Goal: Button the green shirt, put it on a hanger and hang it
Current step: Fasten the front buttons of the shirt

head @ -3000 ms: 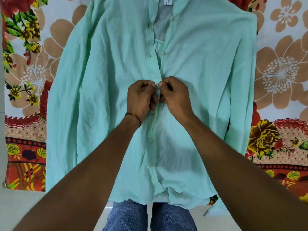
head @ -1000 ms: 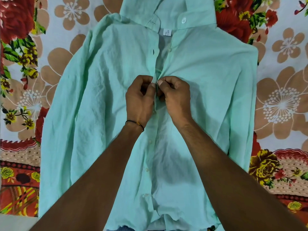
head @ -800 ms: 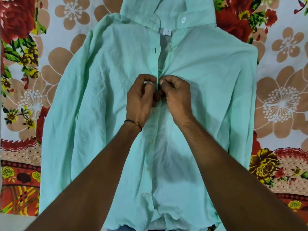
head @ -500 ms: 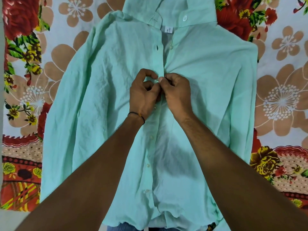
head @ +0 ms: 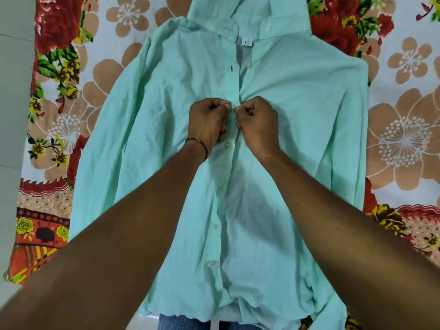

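Green shirt (head: 297, 120) of thin, wrinkled, pale mint cloth lies flat and front-up on a floral bedsheet (head: 404, 96), collar away from the person. Small round whitish buttons run down the middle band; the lower ones are closed, and the opening near the collar is apart, with a white label visible. Left hand (head: 208, 122) and right hand (head: 258, 125) are at the chest part, fists nearly touching, each pinching the edge of the front band around one button (head: 233, 107). A thin dark wrist thread (head: 198, 145) is on the left wrist.
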